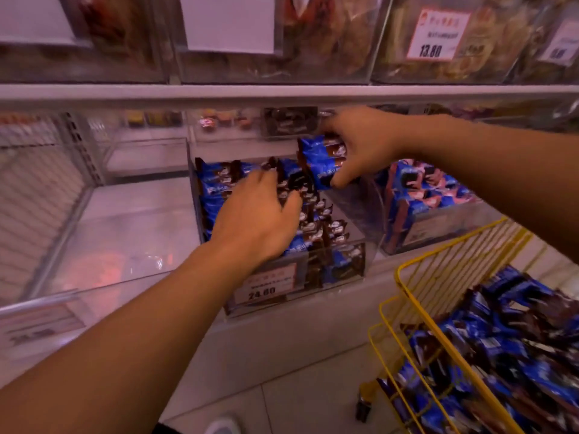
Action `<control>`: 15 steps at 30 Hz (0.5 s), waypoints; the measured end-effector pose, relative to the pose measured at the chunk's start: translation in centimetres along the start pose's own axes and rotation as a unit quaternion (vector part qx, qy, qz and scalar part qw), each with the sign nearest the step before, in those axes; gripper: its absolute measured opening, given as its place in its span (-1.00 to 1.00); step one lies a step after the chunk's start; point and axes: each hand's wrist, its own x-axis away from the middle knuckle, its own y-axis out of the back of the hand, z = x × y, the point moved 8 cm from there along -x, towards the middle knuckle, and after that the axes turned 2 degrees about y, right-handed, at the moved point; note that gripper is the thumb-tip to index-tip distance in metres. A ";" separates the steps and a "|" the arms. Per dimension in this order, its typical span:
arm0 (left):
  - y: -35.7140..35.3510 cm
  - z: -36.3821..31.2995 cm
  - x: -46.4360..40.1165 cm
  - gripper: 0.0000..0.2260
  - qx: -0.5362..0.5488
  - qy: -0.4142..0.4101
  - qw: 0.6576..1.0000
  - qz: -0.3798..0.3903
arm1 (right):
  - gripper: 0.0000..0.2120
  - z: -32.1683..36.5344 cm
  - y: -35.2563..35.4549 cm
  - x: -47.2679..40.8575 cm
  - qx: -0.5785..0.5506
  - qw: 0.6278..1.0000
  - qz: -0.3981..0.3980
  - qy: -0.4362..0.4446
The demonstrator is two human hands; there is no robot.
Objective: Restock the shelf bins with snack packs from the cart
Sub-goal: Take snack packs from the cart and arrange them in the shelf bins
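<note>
Right hand [360,148] fingers grip snack packs [319,161]; left hand [260,220] flat on binned packs [316,227].

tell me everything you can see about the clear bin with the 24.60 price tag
The clear bin is a see-through, plastic-looking box on the lower shelf, its front bearing a white tag reading 24.60. Blue and brown snack packs stand in rows inside, filling the left and middle. The left hand rests spread on those packs; the right hand holds a bundle of packs above its rear right.

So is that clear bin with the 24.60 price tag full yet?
Not full. The bin holds blue packs along its left and middle, but bare space shows at its right.
</note>
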 end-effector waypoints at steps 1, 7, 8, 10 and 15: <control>-1.5 0.7 -0.1 -0.48 -0.061 0.018 0.996 0.057 | -0.34 0.1 -0.8 -1.4 0.033 0.999 0.022 -0.006; -4.6 2.9 -0.4 -0.37 -0.135 0.076 0.968 0.196 | -0.27 0.9 -4.7 -7.2 0.096 0.986 0.132 -0.031; -4.6 2.9 -0.4 -0.37 -0.144 0.077 0.966 0.201 | -0.22 0.7 -5.3 -7.6 0.078 0.985 0.148 -0.031; -4.5 3.0 -0.4 -0.37 -0.157 0.078 0.964 0.201 | -0.16 0.5 -6.5 -7.9 0.057 0.984 0.170 -0.024; -4.5 3.2 -0.2 -0.38 -0.158 0.085 0.962 0.206 | -0.10 0.0 -9.0 -8.2 0.160 0.968 0.191 0.007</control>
